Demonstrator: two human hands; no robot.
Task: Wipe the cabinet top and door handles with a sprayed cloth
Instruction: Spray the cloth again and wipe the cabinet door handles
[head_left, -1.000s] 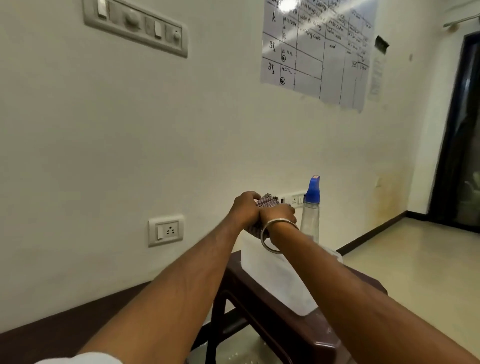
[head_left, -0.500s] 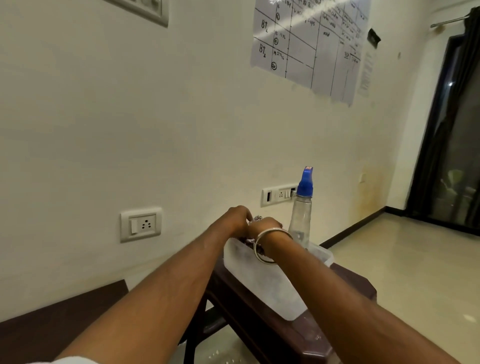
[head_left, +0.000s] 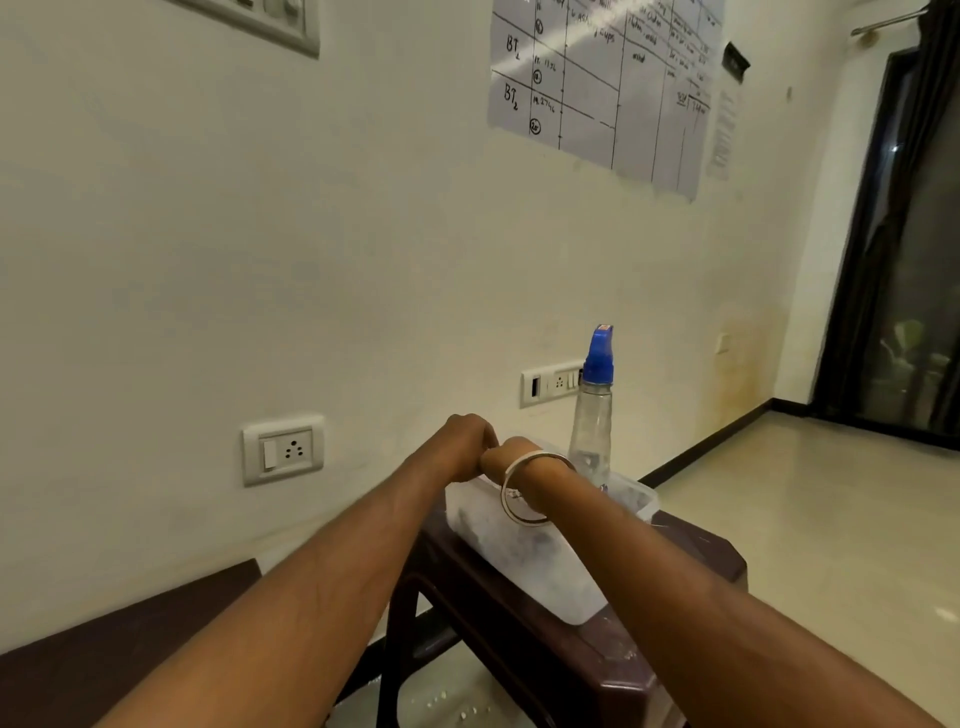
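My left hand (head_left: 462, 447) and my right hand (head_left: 511, 460) are pressed together, fingers curled, just over the far rim of a translucent plastic tub (head_left: 540, 566). The patterned cloth they held in the earlier frames is hidden behind them. A metal bangle (head_left: 527, 491) circles my right wrist. A clear spray bottle (head_left: 592, 415) with a blue nozzle stands upright at the tub's far end, right of my hands and apart from them.
The tub rests on a dark brown plastic stool (head_left: 691, 551). A dark brown surface (head_left: 114, 639) runs along the wall at lower left. The wall carries sockets (head_left: 283, 449), and a chart (head_left: 602, 78). A tiled floor (head_left: 831, 519) and a dark doorway (head_left: 914, 234) lie to the right.
Both hands have dropped from chest height down to the tub's rim, staying together. The cloth visible between them a second ago no longer shows.
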